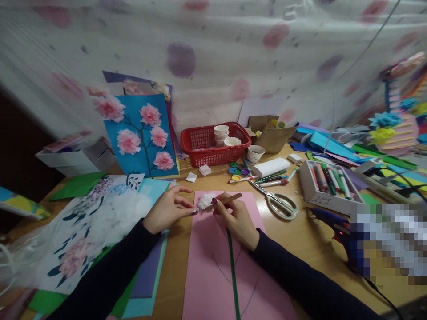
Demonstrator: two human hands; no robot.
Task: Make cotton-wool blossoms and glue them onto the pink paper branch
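Observation:
A pink sheet (200, 266) lies in front of me, with a green strip (232, 271) running up its middle and thin pencil lines branching off it. Near the sheet's top sits a small tuft of white cotton (204, 201). My right hand (238, 222) pinches a wooden craft stick (235, 197), whose left end lies against the cotton. To the left of the tuft is my left hand (168, 209), its fingers apart and holding nothing; the fingertips are close to the cotton, and I cannot tell whether they touch it.
Left lie a large cotton heap (115, 218) and coloured papers (147, 275). Behind stand a blue flower picture (135, 133) and a red basket (213, 158). Scissors (280, 204), a marker box (328, 189) and a glue gun (333, 222) with its cord lie right.

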